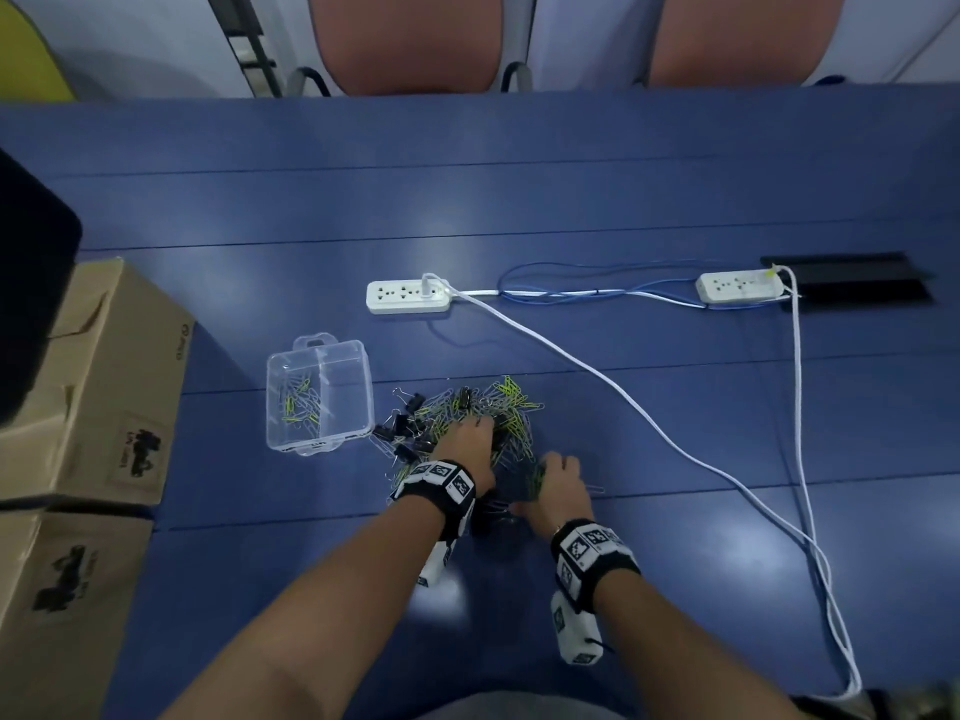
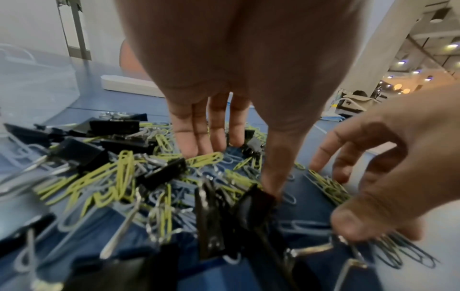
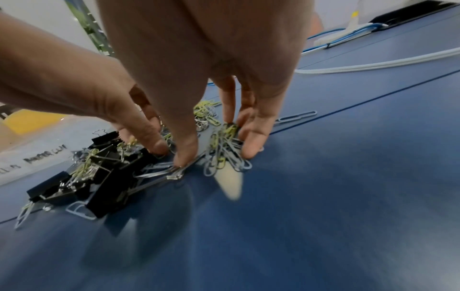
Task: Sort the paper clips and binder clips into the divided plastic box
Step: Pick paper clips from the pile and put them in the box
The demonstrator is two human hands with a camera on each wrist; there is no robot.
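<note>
Mostly looped wire paper clips, boxy binder clips.

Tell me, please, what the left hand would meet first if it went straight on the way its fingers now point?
Most likely the mixed pile of clips itself: the left hand points down and forward with straight fingers already at the yellow paper clips. Depth is unclear.

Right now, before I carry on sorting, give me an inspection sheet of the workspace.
Surface: blue table.
Job's things: mixed pile of clips beside divided plastic box; paper clips lie in its left compartment, right one looks empty.
Clutter: cardboard boxes at left edge.
Grippers: left hand fingers straight on pile; right hand gathers a bunch of paper clips.
Cables: two power strips, white cable.
Surroundings: chairs behind table.
</note>
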